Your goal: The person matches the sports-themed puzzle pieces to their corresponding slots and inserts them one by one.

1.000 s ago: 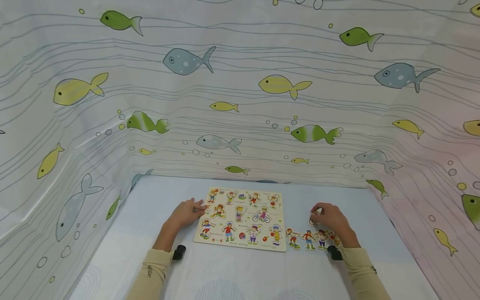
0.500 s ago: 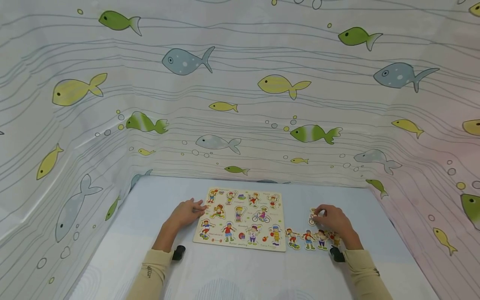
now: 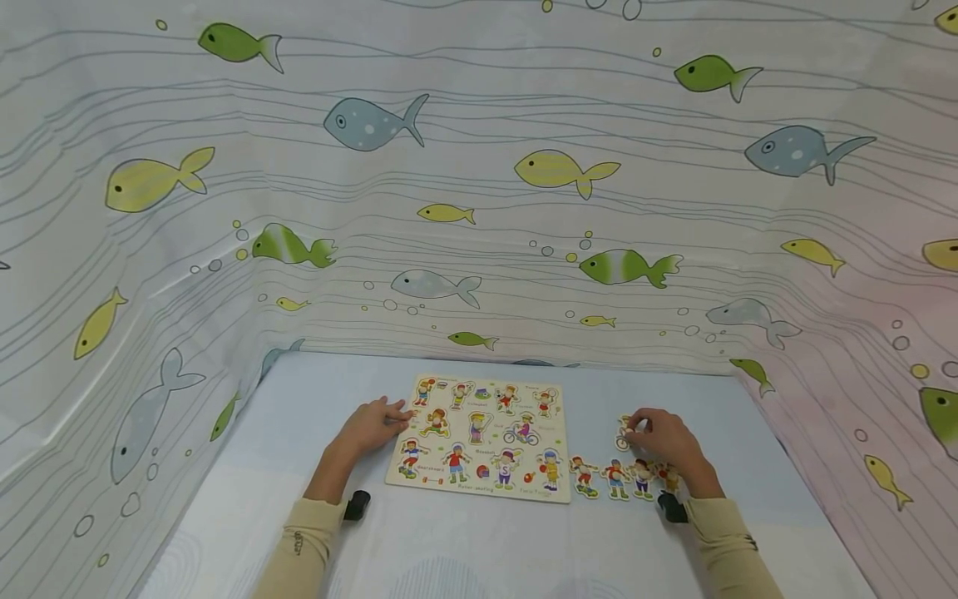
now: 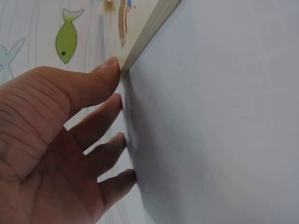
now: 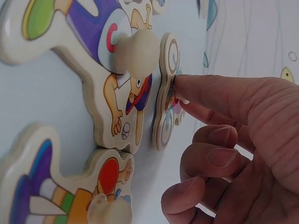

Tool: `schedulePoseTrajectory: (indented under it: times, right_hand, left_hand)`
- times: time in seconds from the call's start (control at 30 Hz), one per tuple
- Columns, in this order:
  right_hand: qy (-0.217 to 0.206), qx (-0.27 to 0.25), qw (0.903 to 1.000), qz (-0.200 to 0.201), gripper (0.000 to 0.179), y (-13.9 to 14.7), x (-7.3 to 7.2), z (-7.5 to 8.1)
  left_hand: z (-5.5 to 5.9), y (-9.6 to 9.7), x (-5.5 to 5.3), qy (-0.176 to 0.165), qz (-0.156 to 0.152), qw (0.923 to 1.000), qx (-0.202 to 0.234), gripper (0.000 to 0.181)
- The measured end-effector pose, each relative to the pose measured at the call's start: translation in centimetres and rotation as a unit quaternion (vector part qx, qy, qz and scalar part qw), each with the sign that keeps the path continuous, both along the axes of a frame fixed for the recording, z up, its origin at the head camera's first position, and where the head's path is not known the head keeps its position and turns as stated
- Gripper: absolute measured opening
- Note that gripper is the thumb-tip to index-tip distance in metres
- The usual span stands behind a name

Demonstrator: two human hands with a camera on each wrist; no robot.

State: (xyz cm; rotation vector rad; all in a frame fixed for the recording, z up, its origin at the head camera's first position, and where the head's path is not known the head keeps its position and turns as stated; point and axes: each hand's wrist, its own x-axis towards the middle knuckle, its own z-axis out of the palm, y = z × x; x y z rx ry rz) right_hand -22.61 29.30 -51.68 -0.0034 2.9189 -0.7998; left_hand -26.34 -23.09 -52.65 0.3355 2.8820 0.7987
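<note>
Head view, lower right: my right hand point(image 3: 662, 436) pinches the bicycle piece point(image 3: 622, 434), other pieces point(image 3: 617, 480) still off the board point(image 3: 459, 425) my spread left hand point(image 3: 372, 426) touches.

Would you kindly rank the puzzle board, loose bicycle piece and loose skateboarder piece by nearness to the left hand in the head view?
1. Puzzle board, touching left hand.
2. Skateboarder piece, right of board.
3. Bicycle piece, in right hand.

Lettering on a puzzle board point(image 3: 458, 432) and a loose piece point(image 5: 105, 61).
"Roller-skating" point(image 3: 476, 488) along the board's near edge; "S" on a printed shirt point(image 3: 506, 470); the piece's red letter point(image 5: 111, 38) partly hidden.
</note>
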Motion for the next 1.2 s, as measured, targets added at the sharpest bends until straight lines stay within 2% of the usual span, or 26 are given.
schedulePoseTrajectory:
  times: [0.27,0.6,0.97,1.2]
  right_hand:
    - [0.001,0.000,1.0000,-0.002,0.015,-0.3,0.1,0.3]
    - [0.012,0.006,0.9999,0.010,0.016,-0.7,-0.7,0.5]
    - [0.035,0.000,0.9992,0.022,0.016,-2.4,-0.7,1.8]
    - [0.027,0.003,0.9994,0.020,0.017,-3.6,-1.0,1.8]
  left_hand:
    - [-0.1,0.0,0.0,0.001,0.001,1.0000,0.005,0.029]
    - [-0.2,-0.2,0.0,0.000,0.004,1.0000,0.007,0.029]
    - [-0.1,0.0,0.0,0.002,0.004,1.0000,0.006,0.029]
    - [-0.1,0.0,0.1,0.001,0.004,1.0000,0.008,0.028]
